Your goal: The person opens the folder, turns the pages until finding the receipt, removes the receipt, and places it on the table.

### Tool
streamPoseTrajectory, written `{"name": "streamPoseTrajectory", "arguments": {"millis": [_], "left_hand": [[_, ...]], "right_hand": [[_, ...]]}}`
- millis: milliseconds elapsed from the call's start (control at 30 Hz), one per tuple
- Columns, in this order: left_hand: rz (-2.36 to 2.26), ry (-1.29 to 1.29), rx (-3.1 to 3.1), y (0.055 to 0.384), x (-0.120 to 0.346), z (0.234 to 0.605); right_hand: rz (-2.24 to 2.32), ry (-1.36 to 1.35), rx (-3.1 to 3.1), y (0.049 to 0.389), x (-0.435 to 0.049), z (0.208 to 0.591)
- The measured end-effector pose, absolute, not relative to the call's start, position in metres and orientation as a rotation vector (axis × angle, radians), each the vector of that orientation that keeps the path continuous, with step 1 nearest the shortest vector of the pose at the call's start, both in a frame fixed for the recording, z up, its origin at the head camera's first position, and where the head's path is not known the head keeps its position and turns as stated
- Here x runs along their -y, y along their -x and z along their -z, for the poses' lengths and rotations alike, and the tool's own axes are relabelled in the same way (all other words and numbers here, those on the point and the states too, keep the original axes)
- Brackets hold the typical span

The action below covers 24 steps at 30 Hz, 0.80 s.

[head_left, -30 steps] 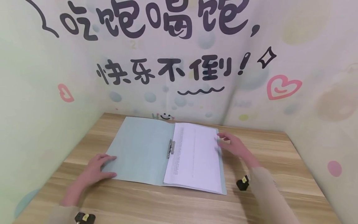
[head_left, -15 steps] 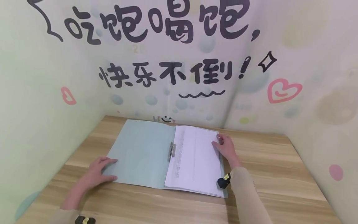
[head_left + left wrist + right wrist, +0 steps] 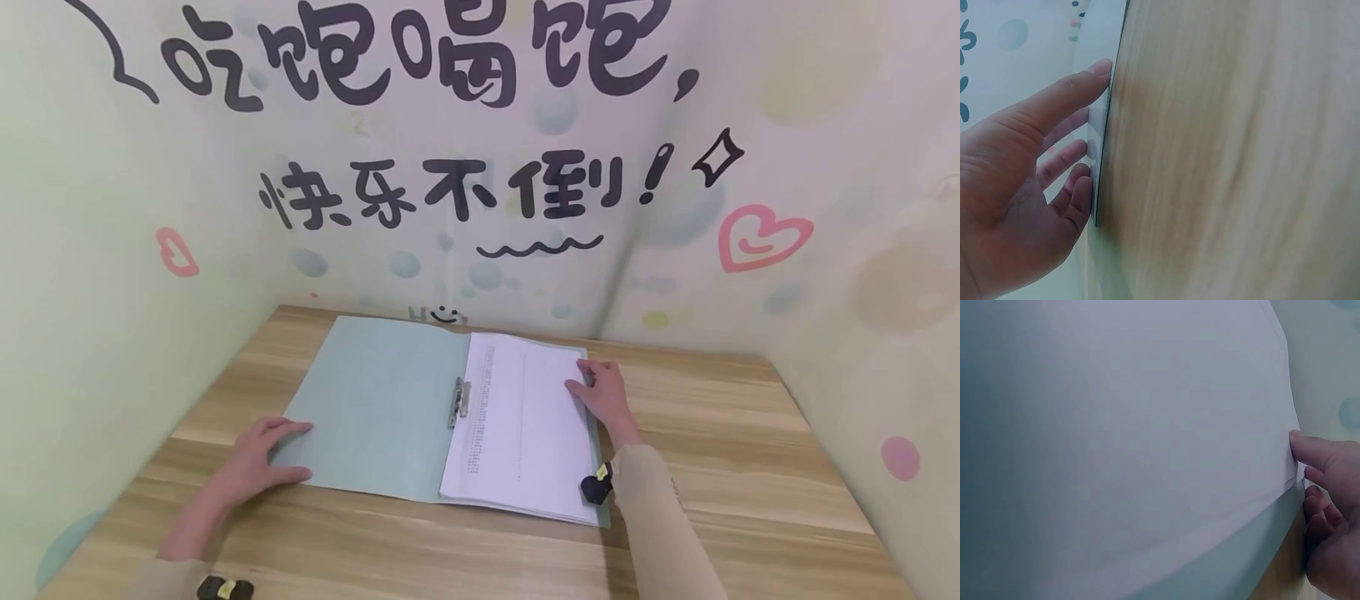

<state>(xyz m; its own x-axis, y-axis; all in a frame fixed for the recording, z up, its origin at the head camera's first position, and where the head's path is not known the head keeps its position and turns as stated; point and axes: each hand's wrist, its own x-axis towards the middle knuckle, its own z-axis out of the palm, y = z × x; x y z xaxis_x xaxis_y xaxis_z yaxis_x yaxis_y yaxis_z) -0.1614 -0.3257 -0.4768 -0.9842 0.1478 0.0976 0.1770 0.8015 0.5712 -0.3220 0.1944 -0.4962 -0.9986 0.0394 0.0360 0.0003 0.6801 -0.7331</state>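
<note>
A light blue file folder (image 3: 367, 408) lies spread flat on the wooden table. Its metal clip (image 3: 460, 402) sits near the spine, at the left side of a stack of white printed paper (image 3: 528, 433). My left hand (image 3: 258, 457) rests with spread fingers on the folder's lower left corner; in the left wrist view its thumb (image 3: 1094, 75) touches the folder's edge. At the upper right edge of the paper, my right hand (image 3: 606, 396) pinches the sheets, thumb on top. In the right wrist view a strip of folder cover (image 3: 1222, 565) shows beyond the paper's edge.
Light-coloured walls (image 3: 847, 150) with black lettering and pink hearts enclose the table (image 3: 720, 433) at the back and both sides. A black wrist camera (image 3: 597, 485) hangs at the right sleeve, another black device (image 3: 225, 588) at the left.
My right hand has moved left from beside the folder onto the paper's right edge and now pinches it. The left hand stays at the folder's corner.
</note>
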Motion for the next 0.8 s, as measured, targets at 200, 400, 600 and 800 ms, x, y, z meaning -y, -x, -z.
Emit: {"name": "streamPoseTrajectory", "arguments": {"millis": [200, 400, 600, 800], "left_hand": [[0.92, 0.271, 2.939, 0.1624, 0.3262, 0.4765], [0.92, 0.265, 2.947, 0.1618, 0.3263, 0.4775], [0.922, 0.253, 2.957, 0.1615, 0.3262, 0.478], [0.919, 0.256, 2.955, 0.1608, 0.3262, 0.4775]], "right_hand": [[-1.227, 0.034, 2.837, 0.3228, -0.1946, 0.4955], [-1.207, -0.016, 2.84, 0.3229, -0.1958, 0.4941], [-1.18, -0.056, 2.835, 0.3222, -0.1953, 0.4911], [-1.216, -0.034, 2.801, 0.3209, -0.1934, 0.4912]]}}
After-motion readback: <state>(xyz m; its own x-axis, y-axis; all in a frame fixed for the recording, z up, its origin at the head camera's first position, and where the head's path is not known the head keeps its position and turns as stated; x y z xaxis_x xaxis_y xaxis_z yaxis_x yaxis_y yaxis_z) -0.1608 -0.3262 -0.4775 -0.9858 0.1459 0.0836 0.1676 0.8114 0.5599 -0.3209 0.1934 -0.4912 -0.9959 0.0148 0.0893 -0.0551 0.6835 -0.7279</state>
